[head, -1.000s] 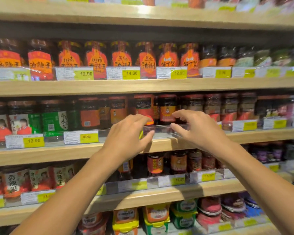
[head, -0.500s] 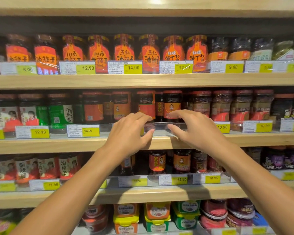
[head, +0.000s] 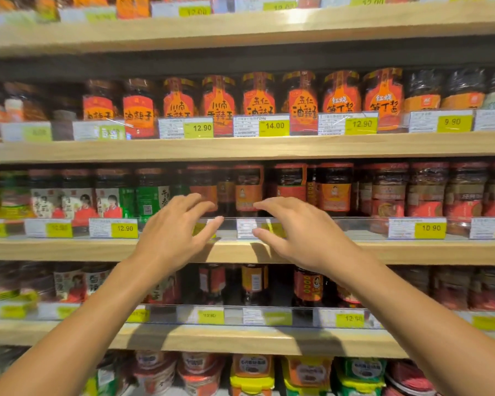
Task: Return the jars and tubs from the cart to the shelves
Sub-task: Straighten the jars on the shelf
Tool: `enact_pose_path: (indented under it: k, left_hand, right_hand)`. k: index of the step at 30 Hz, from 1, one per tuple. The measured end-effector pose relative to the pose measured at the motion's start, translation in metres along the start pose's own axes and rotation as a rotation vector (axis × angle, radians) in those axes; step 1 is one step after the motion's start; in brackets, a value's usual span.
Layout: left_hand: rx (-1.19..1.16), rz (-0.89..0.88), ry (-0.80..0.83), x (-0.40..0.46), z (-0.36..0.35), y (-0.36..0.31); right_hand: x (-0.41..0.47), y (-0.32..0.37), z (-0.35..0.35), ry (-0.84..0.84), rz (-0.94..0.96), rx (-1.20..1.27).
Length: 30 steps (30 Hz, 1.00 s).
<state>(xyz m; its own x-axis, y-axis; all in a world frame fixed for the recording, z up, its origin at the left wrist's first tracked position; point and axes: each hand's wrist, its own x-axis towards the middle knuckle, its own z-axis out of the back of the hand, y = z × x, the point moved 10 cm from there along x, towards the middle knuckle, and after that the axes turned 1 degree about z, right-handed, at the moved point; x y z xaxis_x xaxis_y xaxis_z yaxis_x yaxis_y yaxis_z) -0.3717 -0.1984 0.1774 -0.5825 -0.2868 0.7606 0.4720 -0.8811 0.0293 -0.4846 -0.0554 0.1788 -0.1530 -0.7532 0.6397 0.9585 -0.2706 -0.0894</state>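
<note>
Wooden shelves (head: pixel 240 148) in a pale grain fill the whole view, each with a clear plastic lip carrying white and yellow price tags. Take the orange-labelled jar (head: pixel 247 187) on the middle shelf as the landmark: it stands upright in its row behind the clear rail (head: pixel 355 224), dark contents under a glossy shrink band. The left hand (head: pixel 172 235) hovers just below and left of it, the right hand (head: pixel 300 235) just below and right, both in front of the rail. Each grip is released, fingers spread and gently bent, grasping nothing; I cannot tell whether any fingertip touches the rail. No cart is in view, so that jar seems already back in place.

Risk, as I judge it: these are tall, narrow, smooth-sided jars, likely glass, packed shoulder to shoulder. A finger catching the landmark jar while withdrawing could tip it against the red-labelled jar (head: pixel 290 185) to its right, and the low rail may not stop a tall jar pitching forward. Pressing on the thin plastic rail could flex it or dislodge a tag. Below the landmark, on the lowest visible shelf, squat tubs (head: pixel 252 372) with yellow lids look far steadier.
</note>
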Motion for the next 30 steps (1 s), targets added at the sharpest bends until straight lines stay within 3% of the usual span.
enact_pose_path:
  k: [13,22,30]
  left_hand:
    - [0.039,-0.104,0.218,0.001,-0.019,0.004]
    - [0.047,-0.128,0.251,0.002,-0.018,0.004]
    - [0.056,-0.145,0.183,-0.007,-0.002,0.004]
  right_hand:
    - [0.030,0.030,-0.043,0.173,-0.054,-0.112]
    - [0.034,0.033,-0.046,0.197,-0.067,-0.155]
    - [0.025,0.031,-0.037,0.179,-0.077,-0.142]
